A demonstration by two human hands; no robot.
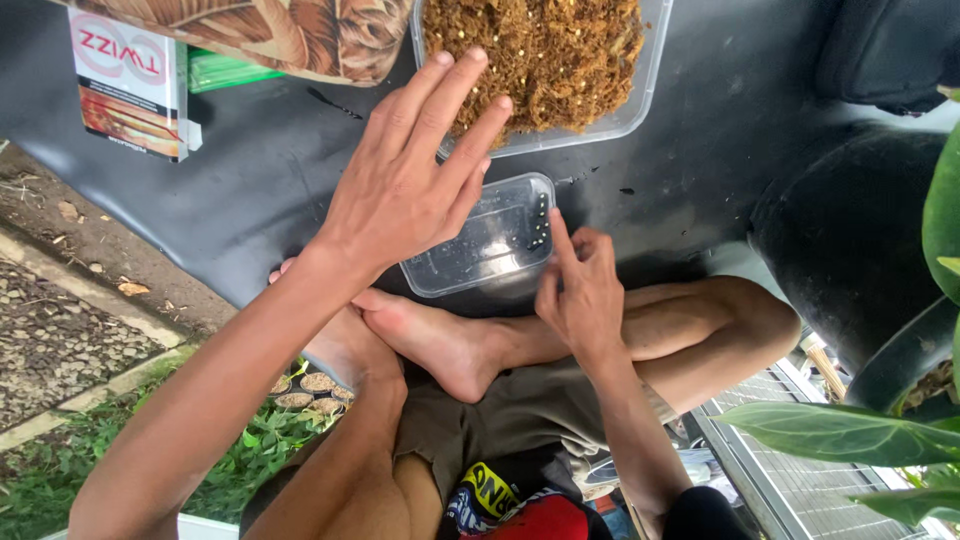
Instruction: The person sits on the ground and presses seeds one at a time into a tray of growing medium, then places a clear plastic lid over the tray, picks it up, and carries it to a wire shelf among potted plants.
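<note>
Head view, looking straight down on someone sitting cross-legged, and both hands are busy over a dark surface (260,170). Left hand (405,180) is stretched forward with fingers spread and straight, nothing in its grip, the fingertips reaching over the near rim of a big clear tub (640,95) heaped with brown shredded fibre (540,55); it looks poised to pinch up some of that loose material. Right hand (580,290) sits lower, just by the person's shin (690,320), thumb and fingers drawn together with the forefinger pointing up to the right-hand edge of a small clear box (475,240). Whether something tiny is pinched between those fingertips I cannot tell. That small box lies just in front of the bare foot (430,340), between the foot and the big tub, and it is nearly empty save for a short row of little dark bits (540,220) lined up along the end by the forefinger, so the finger seems placed to arrange them. Everything sits within arm's reach of the lap. Off to the far left, a red and white carton (130,85) stands beside a leaf-print cushion (270,35). Round seedling pots (305,392) show down by the grass, and broad green leaves (850,430) crowd in on the right.
</note>
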